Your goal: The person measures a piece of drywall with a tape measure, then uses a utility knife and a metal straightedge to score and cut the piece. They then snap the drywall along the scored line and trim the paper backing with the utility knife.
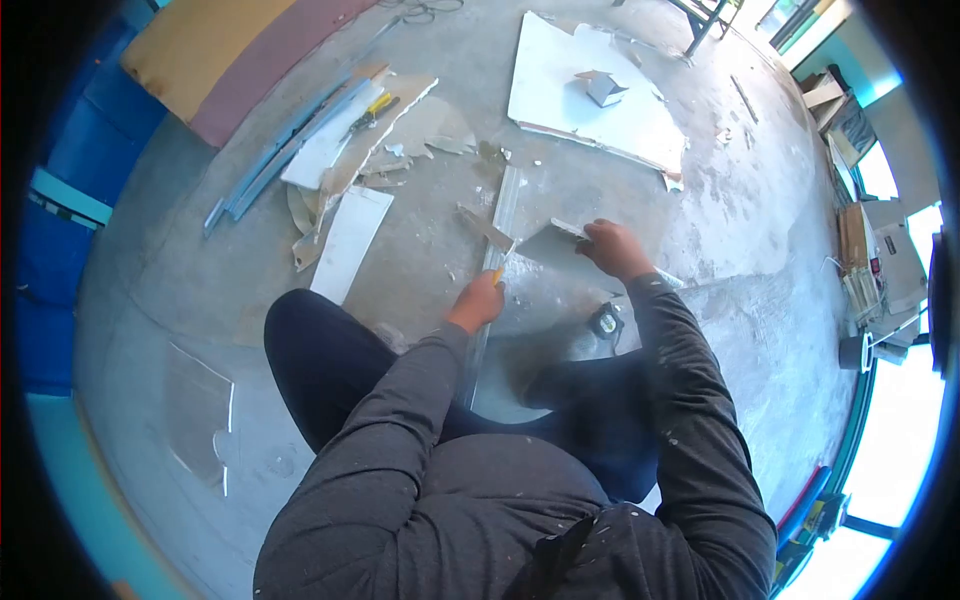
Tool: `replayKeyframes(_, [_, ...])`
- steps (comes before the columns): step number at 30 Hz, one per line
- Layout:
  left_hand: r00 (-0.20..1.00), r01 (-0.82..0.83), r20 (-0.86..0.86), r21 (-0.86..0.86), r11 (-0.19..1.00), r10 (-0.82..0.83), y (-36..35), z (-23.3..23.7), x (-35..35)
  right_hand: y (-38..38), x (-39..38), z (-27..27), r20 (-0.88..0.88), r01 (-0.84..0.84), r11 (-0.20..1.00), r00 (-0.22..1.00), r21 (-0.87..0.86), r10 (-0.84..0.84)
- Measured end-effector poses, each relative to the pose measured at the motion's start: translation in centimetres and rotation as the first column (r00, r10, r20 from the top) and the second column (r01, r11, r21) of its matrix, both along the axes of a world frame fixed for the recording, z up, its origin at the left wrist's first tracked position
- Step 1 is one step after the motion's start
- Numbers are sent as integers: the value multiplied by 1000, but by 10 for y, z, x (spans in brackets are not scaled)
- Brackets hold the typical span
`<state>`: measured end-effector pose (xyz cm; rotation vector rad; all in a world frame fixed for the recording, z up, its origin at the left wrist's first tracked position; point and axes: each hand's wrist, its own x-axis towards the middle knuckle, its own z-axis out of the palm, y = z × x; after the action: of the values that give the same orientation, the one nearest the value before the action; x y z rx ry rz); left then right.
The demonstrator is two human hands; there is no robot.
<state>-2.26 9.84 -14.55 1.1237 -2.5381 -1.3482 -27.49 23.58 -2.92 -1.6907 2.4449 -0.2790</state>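
On the concrete floor, just ahead of folded legs, clamped with the left grip on a slim yellow-handled cutter, pointed away from the body above a long metal channel. Fingers and thumb of the right grip pinched together on the broken white edge of a grey-faced plasterboard piece, tilted beside the cutter, with a narrow plasterboard scrap close by.

Judged to be at the stage of working the board piece with the cutter; calling for a firm hold on the board edge, with fingers well apart from the cutting end.

Near the right forearm, a tape measure. Farther out, a large white plasterboard sheet with 1 small box-like object on top; to the left, metal profiles beside a stack of offcuts, including 1 white strip.

Hard to make out: the cutter's tip, too small to tell whether in contact with the board. Hidden: most of the handle, behind the left fingers, and part of the channel, behind the left hand and forearm. Cut off by the dark round border: the room's outer edges.
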Motion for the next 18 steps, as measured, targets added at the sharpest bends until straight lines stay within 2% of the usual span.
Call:
replayKeyframes(3, [998, -9, 64, 41, 999, 6, 10, -6, -7, 1, 0, -21, 13, -31, 994, 999, 109, 29])
replayKeyframes(7, [993, -45, 107, 38, 998, 41, 14, -30, -19, 3, -6, -39, 13, 3, 995, 1000, 104, -4])
replayKeyframes(11, [993, -63, 101, 66, 996, 56, 25, -59, -30, 8, -8, -44, -6, 78, 990, 997, 116, -77])
replayKeyframes(16, [999, -50, -4, 37, 998, 50, 47, -66, -46, 6, -7, -50, -8, 120, 984, 993, 128, -120])
replayKeyframes(18, [998, -66, 22, 53, 996, 65, 51, -67, -52, 4, -8, -47, -1, 125, 983, 992, 137, -126])
